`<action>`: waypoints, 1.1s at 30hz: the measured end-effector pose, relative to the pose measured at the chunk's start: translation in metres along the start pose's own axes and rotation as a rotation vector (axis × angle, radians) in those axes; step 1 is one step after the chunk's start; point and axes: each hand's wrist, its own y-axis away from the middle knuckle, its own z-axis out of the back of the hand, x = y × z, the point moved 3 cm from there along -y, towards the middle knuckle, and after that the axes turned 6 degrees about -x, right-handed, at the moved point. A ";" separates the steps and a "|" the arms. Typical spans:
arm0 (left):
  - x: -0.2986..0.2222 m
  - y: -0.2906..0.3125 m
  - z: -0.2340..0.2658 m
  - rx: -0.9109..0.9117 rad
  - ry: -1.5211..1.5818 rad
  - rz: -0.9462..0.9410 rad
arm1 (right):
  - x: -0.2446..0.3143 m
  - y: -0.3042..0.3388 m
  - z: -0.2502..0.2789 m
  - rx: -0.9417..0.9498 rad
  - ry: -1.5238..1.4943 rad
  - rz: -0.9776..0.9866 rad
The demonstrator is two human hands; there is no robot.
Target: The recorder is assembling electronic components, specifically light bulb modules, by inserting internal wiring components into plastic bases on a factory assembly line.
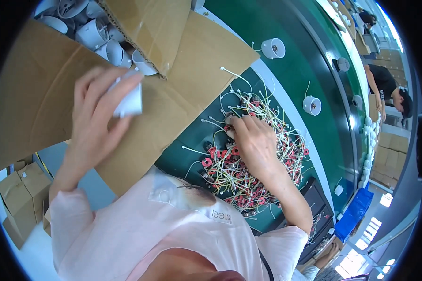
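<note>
My left hand [94, 112], raised over the cardboard flap, has its fingers wrapped around a white plastic housing [131, 99], short and cup-like. My right hand [257, 144] reaches into a heap of small wired parts [248, 180], red and metallic with white, yellow and red leads ending in white connectors. Its thumb and fingertips are pinched together at the heap's left side on a small wired part with some red on it, mostly hidden by the fingers. The open carton [143, 23] at the upper left holds several more white housings [92, 34].
White housings [273, 48] with parts inside stand along the green conveyor belt [295, 70]. A dark tray [316, 201] with wired parts lies at the right. Across the belt, a person in dark clothing [384, 84] works. Closed cartons [26, 192] sit at the lower left.
</note>
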 end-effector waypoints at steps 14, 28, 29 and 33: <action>-0.006 -0.014 -0.070 0.259 1.343 0.376 | 0.019 0.000 0.034 -0.043 0.128 -0.054; -0.017 -0.025 -0.080 0.319 1.330 0.449 | -0.003 -0.016 -0.029 0.292 0.115 -0.122; -0.016 -0.025 -0.080 0.338 1.328 0.466 | -0.002 -0.016 -0.029 0.265 0.122 -0.099; -0.015 -0.021 -0.086 0.314 1.296 0.361 | 0.001 -0.010 -0.017 0.145 -0.001 -0.112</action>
